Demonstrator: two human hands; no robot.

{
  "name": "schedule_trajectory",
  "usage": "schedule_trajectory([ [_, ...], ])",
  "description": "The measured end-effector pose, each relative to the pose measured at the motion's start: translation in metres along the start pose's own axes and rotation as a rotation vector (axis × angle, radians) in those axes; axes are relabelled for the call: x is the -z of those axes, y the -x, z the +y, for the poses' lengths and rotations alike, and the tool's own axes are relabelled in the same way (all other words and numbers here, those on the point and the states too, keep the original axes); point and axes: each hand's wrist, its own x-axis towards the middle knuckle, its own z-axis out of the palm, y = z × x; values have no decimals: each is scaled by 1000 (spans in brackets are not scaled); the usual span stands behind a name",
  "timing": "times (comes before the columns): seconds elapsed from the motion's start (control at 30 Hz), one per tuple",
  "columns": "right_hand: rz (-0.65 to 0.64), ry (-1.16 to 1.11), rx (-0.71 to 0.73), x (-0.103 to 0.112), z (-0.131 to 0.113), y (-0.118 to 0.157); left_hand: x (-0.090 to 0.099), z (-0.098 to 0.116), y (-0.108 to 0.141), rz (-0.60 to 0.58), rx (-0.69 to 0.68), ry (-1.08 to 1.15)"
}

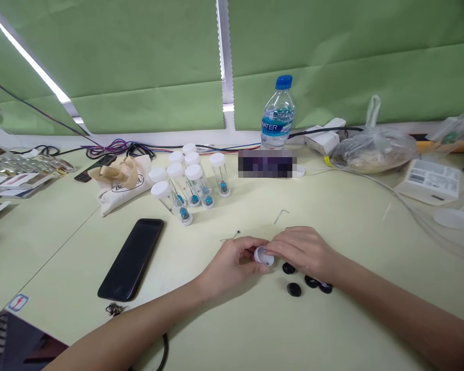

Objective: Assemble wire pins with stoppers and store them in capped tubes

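In the middle of the table, my left hand [230, 265] is closed round a small white round cap [264, 258], whose hollow side faces up toward me. The bunched fingertips of my right hand [307, 251] reach over the cap's rim into its opening; whatever they pinch there is hidden. Several black round discs [294, 289] lie just below my right hand. Beyond my hands are a bent metal hex key [281, 216] and a thin wire piece with a dark tip [231, 237]. Farther back stand several clear tubes [173, 206] with white caps and blue pieces inside.
A black phone [131, 260] and a cloth pouch [127, 183] lie to the left. At the back stands a water bottle [277, 116]. Cables [116, 148] run along the green partition [147, 67]. A plastic bag [375, 149] and an opened box [429, 180] sit at the right.
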Motion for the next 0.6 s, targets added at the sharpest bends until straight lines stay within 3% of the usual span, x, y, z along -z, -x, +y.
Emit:
schedule_trajectory([
  [0.27,26,25,-23,-3,3,4,0,-1,1,25,13,36],
  [0.6,105,-21,-22,2,0,-6,2,0,1,140,23,116],
])
